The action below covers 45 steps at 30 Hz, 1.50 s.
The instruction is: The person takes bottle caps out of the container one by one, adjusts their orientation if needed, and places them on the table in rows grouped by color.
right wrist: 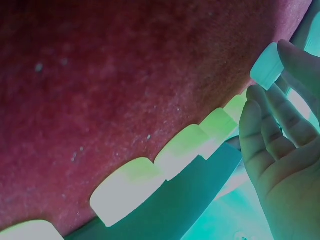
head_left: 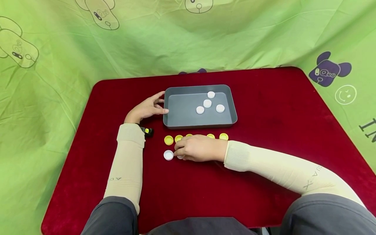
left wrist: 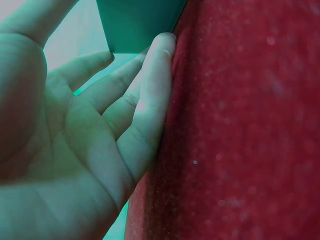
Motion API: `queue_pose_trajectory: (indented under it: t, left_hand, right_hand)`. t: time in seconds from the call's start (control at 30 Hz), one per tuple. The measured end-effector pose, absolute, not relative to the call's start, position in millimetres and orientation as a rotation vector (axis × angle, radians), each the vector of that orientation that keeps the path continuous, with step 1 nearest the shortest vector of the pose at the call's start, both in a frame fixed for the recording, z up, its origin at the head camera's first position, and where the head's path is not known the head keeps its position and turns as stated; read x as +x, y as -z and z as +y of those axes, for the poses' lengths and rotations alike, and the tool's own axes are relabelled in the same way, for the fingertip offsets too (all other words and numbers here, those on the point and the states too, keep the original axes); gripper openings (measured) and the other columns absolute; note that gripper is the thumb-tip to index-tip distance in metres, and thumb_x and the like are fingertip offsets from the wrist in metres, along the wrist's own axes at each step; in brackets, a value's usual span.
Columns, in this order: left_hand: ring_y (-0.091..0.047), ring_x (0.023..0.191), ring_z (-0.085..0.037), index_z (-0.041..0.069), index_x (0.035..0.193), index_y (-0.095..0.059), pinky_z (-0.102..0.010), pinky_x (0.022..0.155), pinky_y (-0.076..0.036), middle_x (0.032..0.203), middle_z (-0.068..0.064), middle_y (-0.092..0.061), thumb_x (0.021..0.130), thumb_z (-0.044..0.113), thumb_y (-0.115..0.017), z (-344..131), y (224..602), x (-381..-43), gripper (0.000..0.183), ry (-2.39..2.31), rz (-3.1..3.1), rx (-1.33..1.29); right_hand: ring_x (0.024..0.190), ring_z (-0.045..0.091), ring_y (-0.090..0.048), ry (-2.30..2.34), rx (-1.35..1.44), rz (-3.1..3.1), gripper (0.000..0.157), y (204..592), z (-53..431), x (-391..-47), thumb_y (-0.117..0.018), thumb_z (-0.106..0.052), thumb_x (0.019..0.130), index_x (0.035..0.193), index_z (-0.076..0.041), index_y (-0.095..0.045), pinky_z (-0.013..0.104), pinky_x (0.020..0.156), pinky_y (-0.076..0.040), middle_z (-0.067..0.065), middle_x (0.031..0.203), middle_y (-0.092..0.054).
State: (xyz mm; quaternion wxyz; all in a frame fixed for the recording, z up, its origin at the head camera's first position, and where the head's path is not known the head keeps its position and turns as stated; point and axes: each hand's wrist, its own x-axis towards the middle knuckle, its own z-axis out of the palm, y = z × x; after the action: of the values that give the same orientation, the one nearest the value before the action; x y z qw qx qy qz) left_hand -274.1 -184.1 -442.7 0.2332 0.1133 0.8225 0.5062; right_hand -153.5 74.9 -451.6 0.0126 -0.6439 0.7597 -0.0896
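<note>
My right hand reaches over the cloth and pinches a white bottle cap, mostly covered by the fingers in the head view. In the right wrist view, that cap sits at the thumb and fingertips. Just left of it lies another white cap, hollow side up. Behind the hand runs a row of yellow caps, some partly hidden by it. My left hand touches the left end of a grey tray, thumb at the rim and fingers extended along the outside.
Several white caps lie spread in the right half of the tray. A dark red cloth covers the table. Green printed fabric hangs behind and at the sides. A small black device is by the left wrist.
</note>
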Motion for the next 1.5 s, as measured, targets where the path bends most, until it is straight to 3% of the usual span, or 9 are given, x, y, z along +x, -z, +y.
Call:
queue_pose_trajectory:
  t: [0.23,0.93,1.33,1.5]
  left_hand:
    - [-0.06,0.106,-0.026,0.03,0.156,-0.021,-0.04,0.095,-0.045,0.143,-0.008,-0.044,0.081,0.029,-0.081,-189.6,460.4,-282.4,0.095,-1.4,2.281,0.314]
    - [-0.061,0.106,-0.025,0.029,0.156,-0.021,-0.04,0.095,-0.045,0.142,-0.008,-0.045,0.081,0.029,-0.081,-189.5,459.9,-281.8,0.096,-1.395,2.289,0.316]
    - [-0.059,0.107,-0.03,0.016,0.157,-0.017,-0.04,0.094,-0.045,0.145,-0.017,-0.041,0.085,0.016,-0.077,-180.9,432.0,-269.8,0.094,-1.373,2.249,0.307]
    - [-0.059,0.107,-0.029,0.016,0.157,-0.017,-0.04,0.095,-0.045,0.145,-0.016,-0.042,0.085,0.016,-0.077,-180.4,429.8,-267.3,0.093,-1.37,2.254,0.307]
  right_hand:
    - [0.105,0.016,-0.058,0.296,-1.998,2.37,0.023,449.1,77.0,-155.2,-0.068,-0.019,0.092,0.115,-0.015,-0.072,0.028,0.091,-0.046,-0.002,0.113,-0.062]
    - [0.102,0.014,-0.058,0.269,-1.975,2.41,0.027,440.1,83.5,-158.1,-0.073,-0.018,0.088,0.115,-0.014,-0.072,0.025,0.087,-0.047,-0.002,0.114,-0.062]
    - [0.108,0.016,-0.057,0.247,-1.968,2.455,0.031,436.4,88.4,-164.6,-0.074,-0.021,0.088,0.118,-0.015,-0.071,0.028,0.091,-0.046,-0.001,0.117,-0.062]
    - [0.109,0.016,-0.057,0.241,-1.957,2.462,0.031,434.6,89.8,-167.1,-0.074,-0.023,0.088,0.119,-0.016,-0.07,0.028,0.092,-0.046,-0.001,0.117,-0.062]
